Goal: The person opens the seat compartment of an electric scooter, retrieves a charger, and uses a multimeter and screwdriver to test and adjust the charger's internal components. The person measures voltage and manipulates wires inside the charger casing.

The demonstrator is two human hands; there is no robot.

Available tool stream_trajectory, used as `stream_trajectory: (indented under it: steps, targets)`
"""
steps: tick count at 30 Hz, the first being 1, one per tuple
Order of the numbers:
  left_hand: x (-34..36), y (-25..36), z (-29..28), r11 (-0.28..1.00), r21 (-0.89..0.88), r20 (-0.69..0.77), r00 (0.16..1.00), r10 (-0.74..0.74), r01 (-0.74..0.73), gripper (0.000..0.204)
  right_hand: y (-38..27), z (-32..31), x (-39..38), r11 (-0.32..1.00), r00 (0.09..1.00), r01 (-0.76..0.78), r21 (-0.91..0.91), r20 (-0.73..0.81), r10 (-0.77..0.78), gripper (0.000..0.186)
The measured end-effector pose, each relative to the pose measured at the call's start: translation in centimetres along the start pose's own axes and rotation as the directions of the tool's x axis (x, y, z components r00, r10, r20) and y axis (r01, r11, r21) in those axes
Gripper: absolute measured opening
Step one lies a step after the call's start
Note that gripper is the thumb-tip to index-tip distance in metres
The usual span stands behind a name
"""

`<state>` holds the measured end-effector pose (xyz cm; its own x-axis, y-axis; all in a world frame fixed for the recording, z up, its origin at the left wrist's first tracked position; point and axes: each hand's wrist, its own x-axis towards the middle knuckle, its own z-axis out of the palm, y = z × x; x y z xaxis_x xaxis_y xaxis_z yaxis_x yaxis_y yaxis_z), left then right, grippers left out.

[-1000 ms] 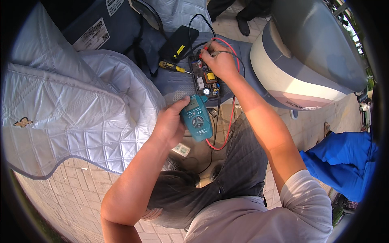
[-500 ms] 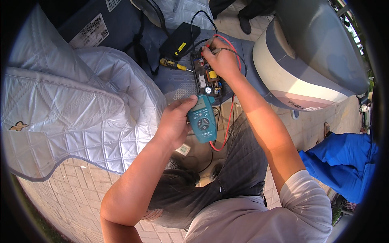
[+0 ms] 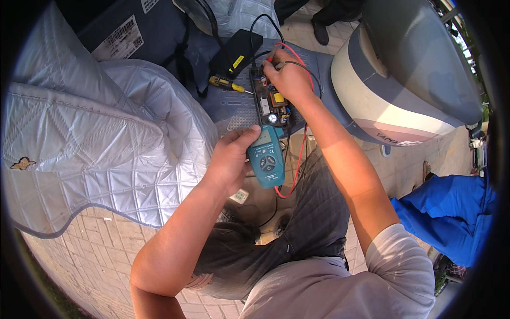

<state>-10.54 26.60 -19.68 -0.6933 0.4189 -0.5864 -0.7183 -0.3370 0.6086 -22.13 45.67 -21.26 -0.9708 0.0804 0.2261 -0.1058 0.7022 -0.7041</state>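
A teal handheld multimeter [image 3: 267,166] is in my left hand [image 3: 227,162], thumb along its upper left edge and fingers behind it. Red and black leads run from its lower end up to my right hand [image 3: 291,82]. Those right fingers are closed around the test probes [image 3: 272,54], whose tips at the far end of an open circuit board [image 3: 261,91] are mostly hidden. The board, with a yellow-wrapped transformer and other parts, lies just beyond the meter. To its left is a yellow and black screwdriver [image 3: 226,83], its shaft pointing at the board.
Board and screwdriver rest on a scooter's grey footboard [image 3: 226,109], beside a black box-shaped case [image 3: 243,52]. A silver quilted cover [image 3: 143,143] drapes on the left. The scooter's seat body [image 3: 366,87] rises at right. A white power socket [image 3: 240,196] sits lower down.
My right fingers and the probes have shifted very slightly at the board's far end. My left hand keeps the multimeter in nearly the same place.
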Motion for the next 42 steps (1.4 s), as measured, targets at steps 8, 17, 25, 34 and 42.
stream_trajectory:
  steps: [8,17,25,34,42]
  targets:
    - [-0.2,0.0,0.2,1.000,0.010,-0.010,1.000,0.014,-0.014,0.039,0.5,0.2,0.1,0.999,0.999,-0.033,0.038,0.040,0.032,0.022]
    - [0.0,-0.1,0.6,1.000,-0.021,-0.049,0.999,0.001,-0.002,0.032,0.6,0.4,-0.1,0.999,1.000,-0.004,0.048,-0.028,0.005,0.021]
    - [0.1,-0.3,0.7,0.997,-0.067,-0.083,0.995,-0.055,0.049,0.029,1.3,0.3,0.5,0.975,0.994,-0.033,0.220,0.104,0.010,0.015]
    - [0.0,-0.2,1.0,0.999,-0.023,-0.071,0.997,-0.035,0.034,0.028,1.9,0.7,0.4,0.975,0.998,-0.024,0.223,0.068,0.009,0.014]
    - [0.4,-0.5,0.3,0.999,-0.046,-0.069,0.997,-0.029,0.025,0.029,1.7,0.9,0.6,1.000,0.999,0.000,-0.020,-0.034,-0.001,0.015]
